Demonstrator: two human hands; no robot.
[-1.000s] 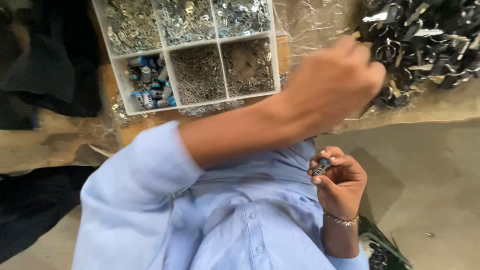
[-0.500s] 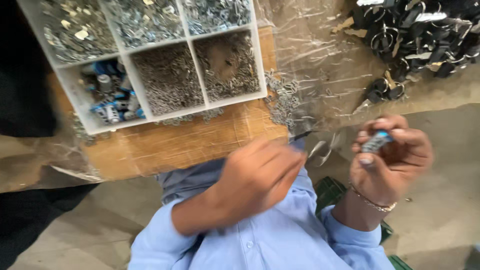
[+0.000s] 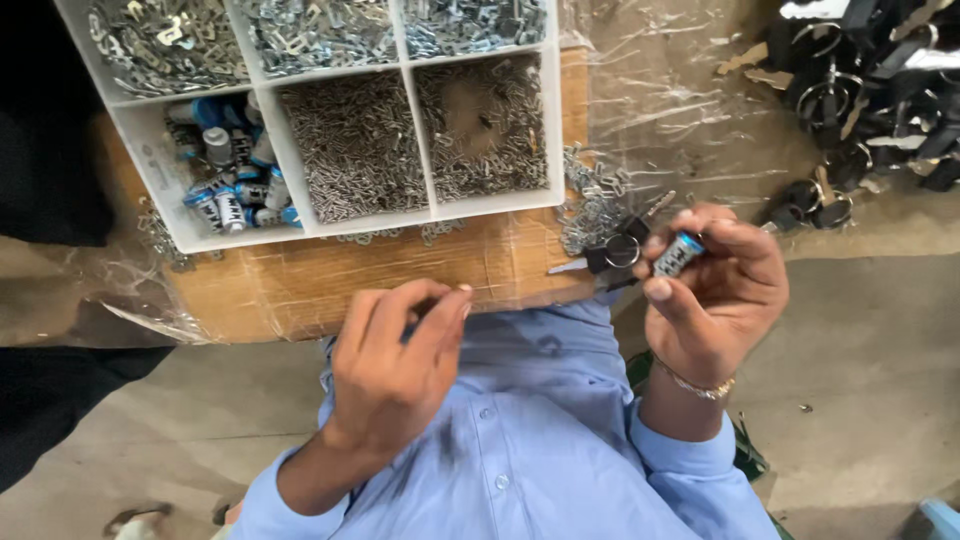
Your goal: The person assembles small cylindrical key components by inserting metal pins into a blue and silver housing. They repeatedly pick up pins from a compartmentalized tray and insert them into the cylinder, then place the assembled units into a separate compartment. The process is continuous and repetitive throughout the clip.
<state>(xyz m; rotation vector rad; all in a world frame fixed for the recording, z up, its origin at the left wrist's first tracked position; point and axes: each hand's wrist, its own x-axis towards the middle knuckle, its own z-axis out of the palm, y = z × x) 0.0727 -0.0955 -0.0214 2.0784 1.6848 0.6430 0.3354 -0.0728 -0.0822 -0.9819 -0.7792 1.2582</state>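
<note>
above the lap, right hand (image 3: 715, 295) gripping small blue-capped cylinder (image 3: 678, 253), left hand (image 3: 395, 365) pinched, contents hidden

1. The left hand (image 3: 395, 365) is hovering near the chest, fingers curled, thumb and forefinger pinching together.
2. The right hand (image 3: 712, 290) is rising farther right, fingers gripping, wrist bent.

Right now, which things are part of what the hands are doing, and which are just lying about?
In hand:
right hand grips a small blue-capped cylinder
left hand pinches something too small to tell
divided parts tray, with matching cylinders

Lying about:
pile of black keys and rings
loose metal clips
plastic-wrapped board
</note>
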